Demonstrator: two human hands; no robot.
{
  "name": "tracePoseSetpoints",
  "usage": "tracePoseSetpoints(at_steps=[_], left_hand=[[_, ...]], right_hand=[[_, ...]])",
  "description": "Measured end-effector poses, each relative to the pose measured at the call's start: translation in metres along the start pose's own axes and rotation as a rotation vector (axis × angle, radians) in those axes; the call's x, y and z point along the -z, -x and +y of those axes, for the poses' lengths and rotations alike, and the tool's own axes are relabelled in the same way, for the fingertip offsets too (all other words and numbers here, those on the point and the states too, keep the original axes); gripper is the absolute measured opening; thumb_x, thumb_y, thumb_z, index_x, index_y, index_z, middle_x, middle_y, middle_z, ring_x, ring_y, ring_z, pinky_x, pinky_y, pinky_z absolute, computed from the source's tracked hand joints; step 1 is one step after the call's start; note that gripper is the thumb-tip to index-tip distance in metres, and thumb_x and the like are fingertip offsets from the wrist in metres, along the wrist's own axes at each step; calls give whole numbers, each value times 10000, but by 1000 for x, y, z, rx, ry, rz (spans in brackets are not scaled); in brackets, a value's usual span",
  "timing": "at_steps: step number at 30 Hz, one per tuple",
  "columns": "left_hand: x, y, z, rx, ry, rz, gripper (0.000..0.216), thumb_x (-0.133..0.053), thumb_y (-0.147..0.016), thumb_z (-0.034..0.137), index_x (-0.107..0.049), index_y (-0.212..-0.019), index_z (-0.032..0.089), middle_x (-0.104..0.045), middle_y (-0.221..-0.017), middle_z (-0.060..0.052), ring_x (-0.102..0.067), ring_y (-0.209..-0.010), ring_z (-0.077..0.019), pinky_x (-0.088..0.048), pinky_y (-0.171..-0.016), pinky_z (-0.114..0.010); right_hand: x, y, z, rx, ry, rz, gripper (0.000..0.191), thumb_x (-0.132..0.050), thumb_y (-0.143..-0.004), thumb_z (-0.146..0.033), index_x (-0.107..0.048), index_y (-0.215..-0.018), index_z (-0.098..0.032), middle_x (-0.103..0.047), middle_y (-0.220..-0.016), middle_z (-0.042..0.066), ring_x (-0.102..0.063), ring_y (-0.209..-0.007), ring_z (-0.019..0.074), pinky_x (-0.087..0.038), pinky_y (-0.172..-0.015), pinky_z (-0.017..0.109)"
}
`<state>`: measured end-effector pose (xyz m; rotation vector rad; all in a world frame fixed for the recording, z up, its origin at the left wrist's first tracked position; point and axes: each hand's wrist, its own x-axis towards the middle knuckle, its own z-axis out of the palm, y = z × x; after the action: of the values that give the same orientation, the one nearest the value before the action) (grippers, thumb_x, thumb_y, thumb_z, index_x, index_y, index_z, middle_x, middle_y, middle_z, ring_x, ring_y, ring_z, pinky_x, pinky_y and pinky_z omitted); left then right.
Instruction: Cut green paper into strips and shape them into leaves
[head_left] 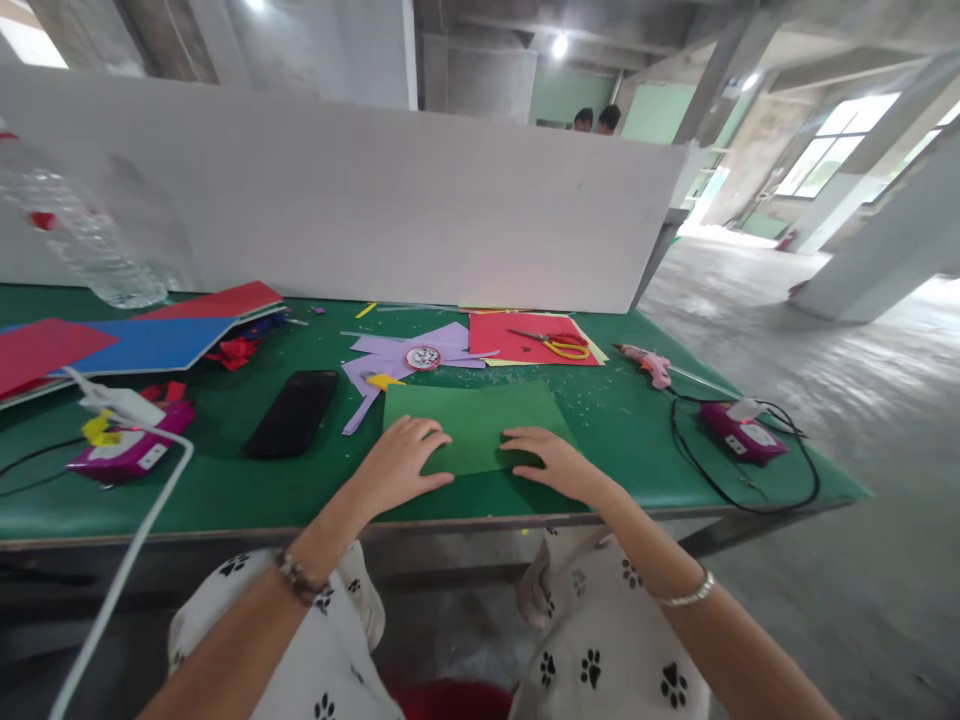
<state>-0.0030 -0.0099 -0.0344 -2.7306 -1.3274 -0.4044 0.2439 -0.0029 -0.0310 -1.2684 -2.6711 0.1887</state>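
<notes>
A sheet of green paper [476,415] lies at the front of the green-topped table. My left hand [405,460] rests over its left part, fingers spread. On its right part lies my right hand [551,462], with the fingers stretched out and apart. Neither hand grasps anything that I can see. Just behind the sheet are purple paper strips [457,343] with a round patterned disc [423,358] on them. A yellow-handled cutter [382,381] touches the strips beside the sheet's far left corner.
Scissors [566,345] lie on red paper [495,335] at the back. To the right are a pink glue gun [649,363] and a purple power box [742,432] with cables. A black phone [292,413], another purple box [135,445] and a plastic bottle [90,240] stand left.
</notes>
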Motion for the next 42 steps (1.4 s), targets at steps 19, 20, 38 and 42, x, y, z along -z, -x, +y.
tracePoseSetpoints(at_steps=[19, 20, 38, 42], left_hand=[[27, -41, 16, -338, -381, 239, 316, -277, -865, 207, -503, -648, 166, -512, -481, 4, -469, -476, -114, -289, -535, -271], [33, -38, 9, -348, -400, 257, 316, -284, -859, 201, -499, -631, 168, -512, -473, 8, -457, -457, -109, -279, -520, -267], [70, -22, 14, -205, -339, 236, 298, -353, -866, 276, -573, -696, 171, -644, -625, -4, -581, -597, -146, -328, -579, -278], [70, -21, 24, -250, -354, 315, 399, -298, -886, 291, -539, -593, 166, -579, -481, -2, -517, -449, -132, -283, -494, -262]], right_hand=[[36, -21, -19, 323, 322, 438, 340, -326, -885, -249, -579, -664, -191, -607, -615, -9, -546, -629, 106, -372, -818, 257], [42, -18, -16, 321, 302, 446, 344, -319, -888, -257, -585, -679, -193, -621, -642, -7, -551, -646, 106, -363, -832, 263], [69, -13, -29, 325, 424, 544, 291, -346, -863, -216, -593, -709, -205, -641, -682, -5, -539, -665, 115, -352, -837, 276], [65, -19, -43, 402, 467, 564, 250, -368, -790, -144, -604, -732, -201, -608, -600, -15, -516, -605, 114, -330, -870, 303]])
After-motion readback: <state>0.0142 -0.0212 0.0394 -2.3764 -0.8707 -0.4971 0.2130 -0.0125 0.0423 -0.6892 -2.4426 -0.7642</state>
